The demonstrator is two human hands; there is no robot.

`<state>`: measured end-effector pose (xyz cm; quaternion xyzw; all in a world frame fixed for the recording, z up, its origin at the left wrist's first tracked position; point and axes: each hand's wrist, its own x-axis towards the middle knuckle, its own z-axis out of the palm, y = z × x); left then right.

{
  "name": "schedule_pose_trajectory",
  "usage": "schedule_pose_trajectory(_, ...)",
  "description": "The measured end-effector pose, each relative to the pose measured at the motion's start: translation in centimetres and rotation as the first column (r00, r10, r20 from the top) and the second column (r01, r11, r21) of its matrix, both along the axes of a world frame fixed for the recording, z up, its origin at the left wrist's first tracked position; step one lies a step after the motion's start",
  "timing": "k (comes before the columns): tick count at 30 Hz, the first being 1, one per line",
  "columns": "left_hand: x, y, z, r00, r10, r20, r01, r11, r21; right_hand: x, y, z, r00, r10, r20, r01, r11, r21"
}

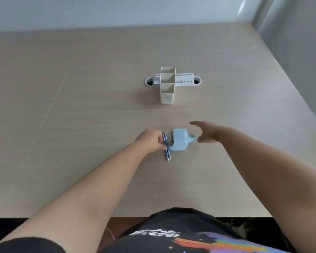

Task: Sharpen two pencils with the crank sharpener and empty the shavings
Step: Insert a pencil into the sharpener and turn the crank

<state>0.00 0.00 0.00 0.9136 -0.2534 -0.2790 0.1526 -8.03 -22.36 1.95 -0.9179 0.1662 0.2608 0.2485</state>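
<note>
A light blue crank sharpener (179,139) stands on the wooden table (80,125), its crank handle (192,137) pointing right. Two blue pencils (166,148) lie side by side just left of it, pointing toward and away from me. My left hand (151,140) rests on the pencils with its fingers curled around them. My right hand (206,133) hovers at the right of the sharpener, fingers spread, thumb tip near the crank handle; I cannot tell whether it touches.
A cream pencil holder (167,84) with three compartments stands farther back at the middle, in front of a grey cable grommet tray (188,81). The table's right edge (299,110) runs diagonally beside a grey wall. The near edge lies against my body.
</note>
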Motion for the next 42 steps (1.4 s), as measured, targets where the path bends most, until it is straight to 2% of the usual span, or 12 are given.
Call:
schedule_pose_trajectory(4, -1.5, 0.7, -2.5, 0.985, 0.157, -0.078, -0.161, 0.985, -0.054, -1.0, 1.4, -1.4, 0.989, -0.124, 0.076, 0.1, 0.96, 0.262)
schedule_pose_trajectory(6, -2.1, 0.7, -3.4, 0.971, 0.215, -0.107, -0.224, 0.972, -0.076, -0.9, 1.9, -2.0, 0.974, -0.184, 0.133, 0.132, 0.935, 0.329)
schedule_pose_trajectory(12, -2.3, 0.5, -4.0, 0.942, 0.331, -0.054, -0.334, 0.94, -0.066, -0.9, 3.4, -3.5, 0.953, -0.196, 0.231, 0.103, 0.926, 0.363)
schedule_pose_trajectory(16, -1.8, 1.4, -4.3, 0.955, 0.276, 0.112, -0.266, 0.96, -0.092, -1.1, 3.4, -3.6, 0.952, -0.221, 0.211, 0.123, 0.91, 0.397)
schedule_pose_trajectory(20, -1.5, 3.9, -4.5, 0.957, 0.274, 0.09, -0.252, 0.946, -0.201, -1.2, 3.4, -3.8, 0.953, -0.205, 0.221, 0.103, 0.91, 0.401)
schedule_pose_trajectory(25, -2.2, 5.9, -3.6, 0.89, 0.455, -0.013, -0.405, 0.778, -0.48, -1.2, 3.4, -4.2, 0.95, -0.219, 0.221, 0.115, 0.908, 0.404)
schedule_pose_trajectory(28, -2.9, 6.0, -3.0, 0.862, 0.486, -0.143, -0.481, 0.697, -0.532, -1.2, 3.3, -4.4, 0.951, -0.213, 0.223, 0.108, 0.907, 0.406)
schedule_pose_trajectory(35, -3.4, 6.5, -2.7, 0.842, 0.415, -0.344, -0.538, 0.614, -0.577, -0.9, 3.1, -4.4, 0.958, -0.197, 0.207, 0.093, 0.9, 0.427)
schedule_pose_trajectory(42, -1.4, 6.5, -2.7, 0.842, 0.365, -0.398, -0.54, 0.597, -0.594, -0.7, 2.7, -4.4, 0.964, -0.181, 0.195, 0.085, 0.903, 0.421)
